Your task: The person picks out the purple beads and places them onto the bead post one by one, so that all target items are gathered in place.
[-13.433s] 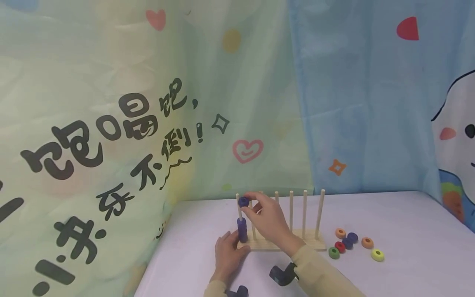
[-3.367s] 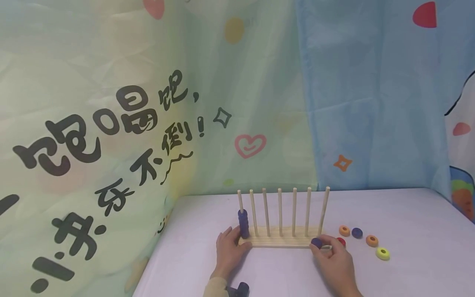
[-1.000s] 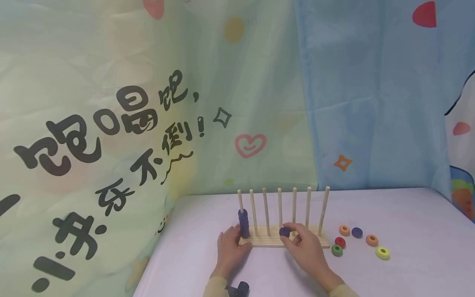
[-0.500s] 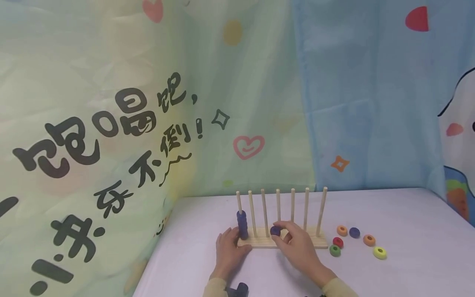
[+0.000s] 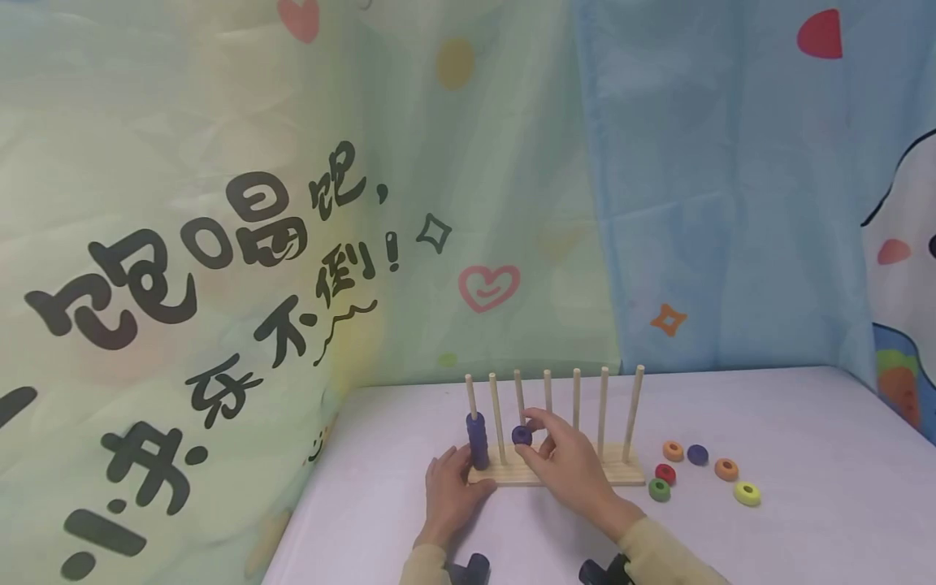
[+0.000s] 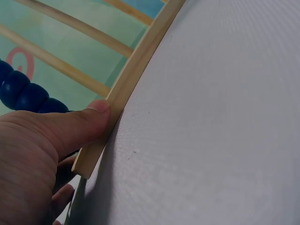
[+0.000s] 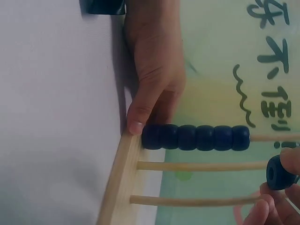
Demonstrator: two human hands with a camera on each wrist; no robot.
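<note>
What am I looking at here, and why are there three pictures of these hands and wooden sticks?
A person works with bare hands, filmed by three cameras: one on the head, one on each wrist. On the white table stands a wooden peg rack. The left hand presses against its end, thumb on the base in the left wrist view. The leftmost peg carries a stack of dark blue rings. The right hand pinches another dark blue ring near the pegs. Loose coloured rings lie to the right.

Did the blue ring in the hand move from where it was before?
Yes. The right hand has carried the dark blue ring leftward and up along the wooden peg rack, toward the stacked rings.
</note>
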